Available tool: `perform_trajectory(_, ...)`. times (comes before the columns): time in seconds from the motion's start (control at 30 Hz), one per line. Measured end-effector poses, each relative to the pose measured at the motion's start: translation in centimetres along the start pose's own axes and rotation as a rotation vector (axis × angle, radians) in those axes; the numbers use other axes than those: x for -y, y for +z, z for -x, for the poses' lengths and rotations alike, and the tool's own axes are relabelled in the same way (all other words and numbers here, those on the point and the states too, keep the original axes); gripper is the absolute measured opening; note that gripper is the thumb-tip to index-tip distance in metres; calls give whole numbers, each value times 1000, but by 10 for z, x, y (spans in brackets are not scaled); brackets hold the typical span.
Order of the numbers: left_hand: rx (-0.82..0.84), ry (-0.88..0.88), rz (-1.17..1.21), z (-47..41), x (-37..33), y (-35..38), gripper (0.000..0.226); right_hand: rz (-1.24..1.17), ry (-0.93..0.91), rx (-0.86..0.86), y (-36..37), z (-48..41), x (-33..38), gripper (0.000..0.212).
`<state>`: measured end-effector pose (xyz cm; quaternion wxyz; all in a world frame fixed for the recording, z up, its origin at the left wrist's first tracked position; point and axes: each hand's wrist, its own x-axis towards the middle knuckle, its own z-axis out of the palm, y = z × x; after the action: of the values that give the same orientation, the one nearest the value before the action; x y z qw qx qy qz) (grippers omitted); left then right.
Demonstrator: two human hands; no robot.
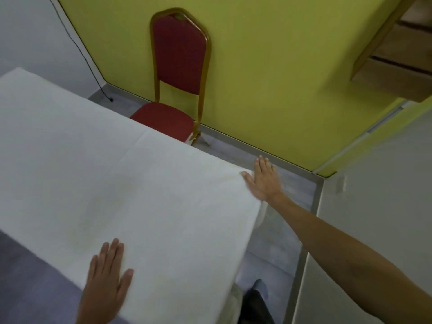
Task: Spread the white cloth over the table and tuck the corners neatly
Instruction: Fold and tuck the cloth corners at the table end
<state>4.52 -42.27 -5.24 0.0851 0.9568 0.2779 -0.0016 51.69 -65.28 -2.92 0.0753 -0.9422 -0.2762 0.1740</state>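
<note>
The white cloth (pixel 121 174) lies spread flat over most of the table. A grey-purple strip of the table (pixel 30 284) stays uncovered at the lower left. My left hand (pixel 106 279) rests flat, fingers apart, on the cloth's near edge. My right hand (pixel 264 178) is stretched out flat at the cloth's far right corner, its thumb on the cloth and its fingers past the edge. Cloth hangs down below that corner. Neither hand holds anything.
A red chair with a gold frame (pixel 177 73) stands against the yellow wall (pixel 268 78), close behind the table's far edge. A black cable (pixel 77 47) runs down the white wall to the floor. Grey floor (pixel 273 249) lies to the right, with a wooden shelf (pixel 397 54) higher up.
</note>
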Motion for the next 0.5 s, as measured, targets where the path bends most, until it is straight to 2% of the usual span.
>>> perform_trajectory(0.17, 119, -78, -23, -6, -10, -2, 82, -131, 26, 10, 3, -16, -10, 73)
perform_trajectory(0.23, 101, -98, 5, -12, -31, -4, 87, -182, -17, 5, 5, -17, -14, 74)
perform_trajectory(0.37, 126, 72, 174, -57, -135, 1, 81, -449, -105, 40, 2, -4, -33, 73)
perform_trajectory(0.5, 79, 224, 274, -126, -267, 17, 77, -465, -225, 47, 8, 30, -64, 60)
